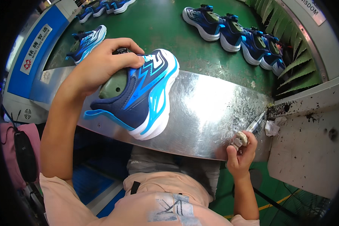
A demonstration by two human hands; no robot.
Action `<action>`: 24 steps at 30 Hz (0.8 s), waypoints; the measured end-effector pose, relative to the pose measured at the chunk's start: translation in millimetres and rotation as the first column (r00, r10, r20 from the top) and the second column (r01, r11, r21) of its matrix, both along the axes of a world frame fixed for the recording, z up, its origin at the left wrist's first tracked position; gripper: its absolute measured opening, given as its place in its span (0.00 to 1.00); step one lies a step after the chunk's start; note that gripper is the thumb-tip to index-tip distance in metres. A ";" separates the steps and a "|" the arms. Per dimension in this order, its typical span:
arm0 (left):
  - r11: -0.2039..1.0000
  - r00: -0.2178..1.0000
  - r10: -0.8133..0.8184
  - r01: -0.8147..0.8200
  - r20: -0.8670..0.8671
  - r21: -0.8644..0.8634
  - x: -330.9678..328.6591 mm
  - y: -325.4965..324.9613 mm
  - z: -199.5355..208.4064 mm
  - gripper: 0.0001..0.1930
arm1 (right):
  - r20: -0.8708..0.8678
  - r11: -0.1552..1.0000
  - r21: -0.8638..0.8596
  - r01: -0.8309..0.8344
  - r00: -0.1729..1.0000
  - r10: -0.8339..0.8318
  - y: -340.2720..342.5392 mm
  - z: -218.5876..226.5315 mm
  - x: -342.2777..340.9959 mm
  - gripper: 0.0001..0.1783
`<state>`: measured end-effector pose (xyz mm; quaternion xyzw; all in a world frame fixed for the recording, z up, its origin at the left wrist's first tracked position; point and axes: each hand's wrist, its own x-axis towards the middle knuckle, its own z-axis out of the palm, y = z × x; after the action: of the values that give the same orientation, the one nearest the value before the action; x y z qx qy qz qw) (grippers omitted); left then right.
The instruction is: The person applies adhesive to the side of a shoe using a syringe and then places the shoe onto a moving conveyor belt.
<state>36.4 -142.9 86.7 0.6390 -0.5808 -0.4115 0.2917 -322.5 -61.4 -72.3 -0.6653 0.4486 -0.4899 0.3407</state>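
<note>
My left hand [105, 62] is closed over the top of a navy and bright blue sneaker [148, 86] with a white sole. Its fingers grip the lacing area, and the shoe is tilted with its side facing me. A green shoe last [115, 86] fills the opening, and a blue heel loop sticks out to the left. Over the right end of the metal ledge, my right hand [242, 154] pinches a small, pale, roundish lump [240, 139] whose kind I cannot make out. Just beyond those fingers lies a slim, clear, pointed tool [256, 122].
A shiny metal ledge [203, 101] borders the green belt [158, 24]. Several similar sneakers [229, 34] stand far right, others [107, 6] far left, and one sneaker [87, 43] behind my left hand. Crumpled white paper [275, 126] sits by the grimy right wall. Green strips [301, 67] hang at right.
</note>
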 end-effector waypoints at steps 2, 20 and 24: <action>0.999 0.990 0.008 -0.001 0.139 -0.047 -4.9 -6.8 3.5 0.16 | -0.068 0.997 -0.077 0.032 0.997 -0.038 -3.6 -5.2 -2.0 0.30; 0.982 0.852 0.147 -0.187 -0.502 -0.030 -20.2 4.7 -69.4 0.18 | -0.136 0.994 -0.108 0.029 0.990 -0.043 -7.8 -4.4 2.1 0.34; 0.966 0.804 0.209 -0.259 -0.556 -0.011 -37.2 16.8 -65.1 0.16 | -0.088 0.998 -0.063 0.025 0.996 -0.031 -6.6 -2.5 1.3 0.33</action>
<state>-0.8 -126.0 21.6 0.5470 -0.4061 -0.5129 0.5222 -321.2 -68.0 -74.8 -0.6903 0.4572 -0.4782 0.2930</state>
